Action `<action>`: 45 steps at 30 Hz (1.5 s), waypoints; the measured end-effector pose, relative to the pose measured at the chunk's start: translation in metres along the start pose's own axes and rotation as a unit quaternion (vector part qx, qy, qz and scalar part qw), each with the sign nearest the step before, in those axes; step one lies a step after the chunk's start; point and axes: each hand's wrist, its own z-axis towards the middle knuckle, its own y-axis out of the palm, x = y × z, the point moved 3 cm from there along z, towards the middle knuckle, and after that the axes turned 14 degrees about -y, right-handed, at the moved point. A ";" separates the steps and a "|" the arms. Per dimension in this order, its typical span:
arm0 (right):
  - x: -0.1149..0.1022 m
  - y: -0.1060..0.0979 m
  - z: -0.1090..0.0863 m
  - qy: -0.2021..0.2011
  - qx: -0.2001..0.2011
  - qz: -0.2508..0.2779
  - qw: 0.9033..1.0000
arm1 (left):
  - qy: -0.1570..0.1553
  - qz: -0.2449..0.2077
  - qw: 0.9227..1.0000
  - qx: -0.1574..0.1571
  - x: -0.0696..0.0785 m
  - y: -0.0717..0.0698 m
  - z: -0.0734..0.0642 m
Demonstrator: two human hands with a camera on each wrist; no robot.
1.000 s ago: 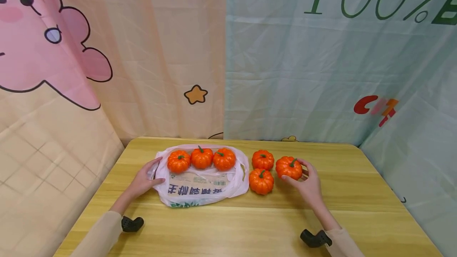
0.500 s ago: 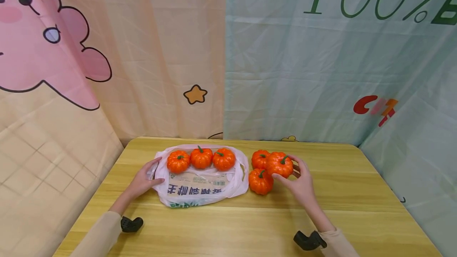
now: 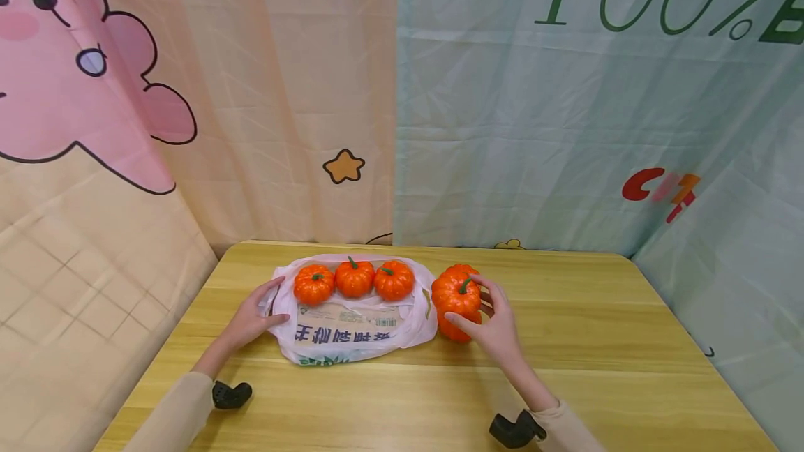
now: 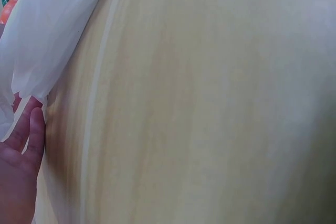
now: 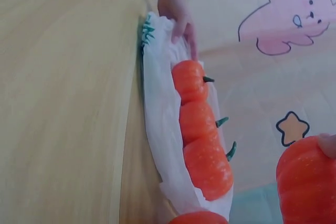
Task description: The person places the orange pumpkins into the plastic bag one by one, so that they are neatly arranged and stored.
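Note:
My right hand (image 3: 496, 323) grips a small orange pumpkin (image 3: 453, 290) with a green stem, raised just right of the bag. Below it a second pumpkin (image 3: 457, 332) shows on the table, partly covered; another behind is almost wholly hidden. In the right wrist view the held pumpkin (image 5: 304, 187) is at the lower right, a fingertip on top. My left hand (image 3: 251, 316) holds the left edge of a white plastic bag (image 3: 417, 326), thumb in front and fingers behind. Inside, three pumpkins (image 3: 354, 279) sit in a row along the back.
A brownish printed panel (image 3: 352, 319) with a barcode lies in the front part of the bag. The wooden table (image 3: 377, 403) ends at a back edge near printed curtains (image 3: 502, 124). Black wrist mounts (image 3: 518, 430) sit on both sleeves.
My right hand has carried its pumpkin leftward, over the two pumpkins on the table and up to the bag's right side. The left hand and the bag stay put.

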 end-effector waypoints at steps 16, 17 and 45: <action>-0.012 0.060 -0.006 -0.020 -0.027 0.062 0.998 | -0.001 0.000 1.000 -0.001 -0.001 0.000 -0.001; -0.012 0.064 -0.006 -0.019 -0.032 0.066 0.997 | -0.002 0.000 1.000 -0.002 -0.001 0.000 -0.001; -0.028 0.154 -0.013 -0.018 -0.129 0.131 0.983 | -0.004 0.006 1.000 0.000 0.001 -0.001 0.000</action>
